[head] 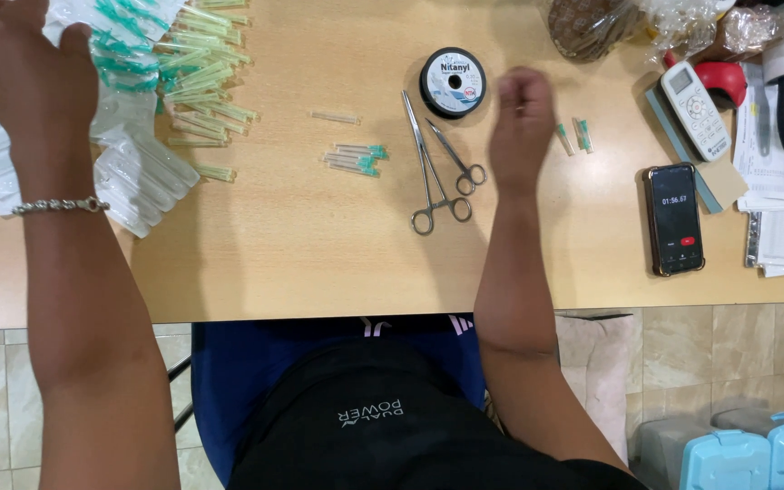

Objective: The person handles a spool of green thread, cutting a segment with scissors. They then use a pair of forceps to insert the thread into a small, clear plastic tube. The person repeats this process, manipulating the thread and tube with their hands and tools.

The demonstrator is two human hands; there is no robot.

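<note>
A pale wooden table [301, 254] fills the upper part of the frame, with the person's dark lap below its near edge. In the upper left, a heap of clear plastic packets [129, 163] lies beside a spread of capped needles with green hubs [197, 82]. The left hand [24, 63] hangs over that heap at the upper left edge, back toward the camera, fingers curled down onto the packets; whether it pinches one cannot be told. A metal bracelet [59, 206] circles its wrist. The right hand [519, 113] sits right of centre, loosely closed into a fist with its back up, and what it holds, if anything, is hidden. Just left of it lie two metal clamps with ring handles [437, 172], crossing near their tips, and above them a black spool of thread [453, 82]. A small cluster of green-capped needles [356, 159] lies between the two hands, well apart from the left. Two more needles [575, 136] lie just right of the right hand. Further right are a black phone [675, 218] and a white remote [696, 109].
</note>
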